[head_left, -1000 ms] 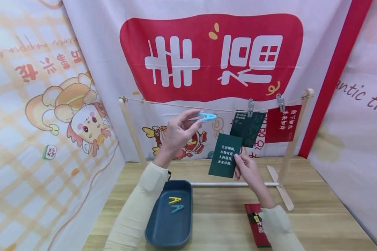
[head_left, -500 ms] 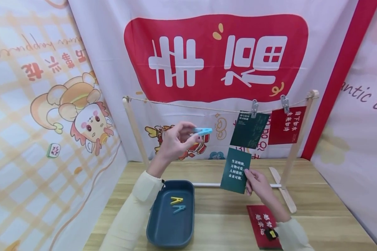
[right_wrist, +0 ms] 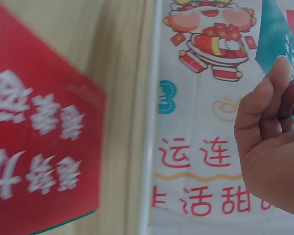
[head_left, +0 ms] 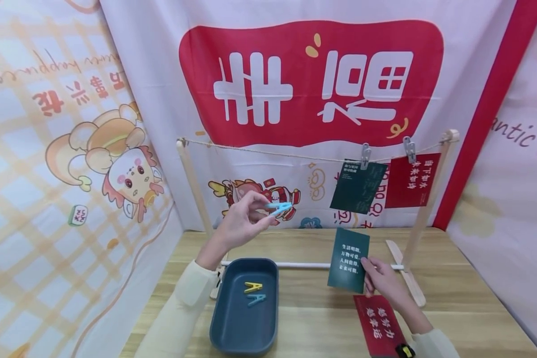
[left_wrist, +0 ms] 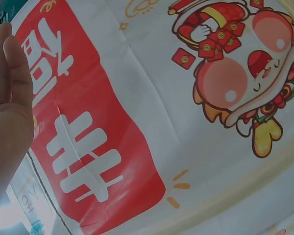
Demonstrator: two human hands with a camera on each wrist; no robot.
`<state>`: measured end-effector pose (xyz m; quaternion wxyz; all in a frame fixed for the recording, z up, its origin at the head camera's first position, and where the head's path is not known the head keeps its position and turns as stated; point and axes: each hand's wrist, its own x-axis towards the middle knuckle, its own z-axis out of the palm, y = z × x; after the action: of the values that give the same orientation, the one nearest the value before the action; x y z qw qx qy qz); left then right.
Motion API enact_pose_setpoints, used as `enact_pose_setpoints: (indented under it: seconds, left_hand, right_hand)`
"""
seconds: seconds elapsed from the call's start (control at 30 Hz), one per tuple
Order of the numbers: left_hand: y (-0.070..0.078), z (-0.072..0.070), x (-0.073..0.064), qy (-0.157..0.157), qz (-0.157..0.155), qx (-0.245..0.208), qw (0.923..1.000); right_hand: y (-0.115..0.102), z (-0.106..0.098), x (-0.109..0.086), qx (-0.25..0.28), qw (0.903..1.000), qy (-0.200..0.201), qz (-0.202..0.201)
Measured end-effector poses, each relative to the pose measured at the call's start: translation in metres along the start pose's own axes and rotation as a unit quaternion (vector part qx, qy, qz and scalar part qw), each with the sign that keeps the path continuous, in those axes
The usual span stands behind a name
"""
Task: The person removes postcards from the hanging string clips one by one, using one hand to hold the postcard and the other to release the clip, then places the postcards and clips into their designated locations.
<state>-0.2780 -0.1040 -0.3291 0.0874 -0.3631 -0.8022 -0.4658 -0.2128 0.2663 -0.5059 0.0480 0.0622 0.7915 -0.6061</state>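
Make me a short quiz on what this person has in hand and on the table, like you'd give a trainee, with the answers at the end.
1. Multiple choice: what does the left hand hold? A: a pencil; B: a blue clothespin; C: a spoon.
2. True or false: the green card in the right hand is clipped to the string.
3. Short answer: what lies in the tray?

Key:
1. B.
2. False; the right hand holds that card below the string, apart from it.
3. A yellow clothespin and a second blue clothespin.
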Motion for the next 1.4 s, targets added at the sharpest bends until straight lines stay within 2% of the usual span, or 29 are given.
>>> enact_pose_setpoints:
  seconds: [0.2, 0.37, 0.57, 0.77, 0.83, 0.9, 1.03, 1.17, 1.3, 1.4]
  left_hand:
    - [-0.01, 0.0, -0.014, -0.037, -0.04, 0.019, 0.9984]
    - [-0.025, 0.003, -0.031, -0.059, -0.072, 0.032, 0.9951]
    - [-0.049, 0.014, -0.052, -0.098, -0.104, 0.096, 0.9851]
    - [-0.068, 0.024, -0.07, -0.129, -0.153, 0.051, 0.9784]
    - [-0.073, 0.026, -0.076, -0.145, -0.168, 0.046, 0.974]
    - [-0.078, 0.027, -0.083, -0.16, -0.179, 0.064, 0.9687]
    - [-0.086, 0.029, -0.095, -0.198, -0.205, 0.094, 0.9539]
    - [-0.092, 0.031, -0.105, -0.235, -0.217, 0.12, 0.9397]
    - [-0.099, 0.037, -0.115, -0.259, -0.232, 0.126, 0.929]
    - [-0.104, 0.041, -0.121, -0.273, -0.244, 0.129, 0.9215]
  right_hand:
    - [0.024, -0.011, -0.005, -0.017, 0.9997, -0.004, 0.015]
    - [0.037, -0.026, -0.005, -0.029, 0.9983, -0.049, 0.016]
    - [0.045, -0.036, -0.007, -0.032, 0.9964, -0.07, 0.036]
    - [0.056, -0.04, -0.009, -0.045, 0.9925, -0.111, 0.026]
    - [0.061, -0.042, -0.011, -0.049, 0.9908, -0.125, 0.021]
    - [0.066, -0.043, -0.014, -0.054, 0.9898, -0.131, 0.019]
    - [0.076, -0.046, -0.017, -0.056, 0.9891, -0.134, 0.025]
    - [0.083, -0.048, -0.022, -0.056, 0.9883, -0.135, 0.042]
    - [0.089, -0.052, -0.028, -0.056, 0.9873, -0.137, 0.056]
    - [0.093, -0.055, -0.03, -0.053, 0.9843, -0.156, 0.062]
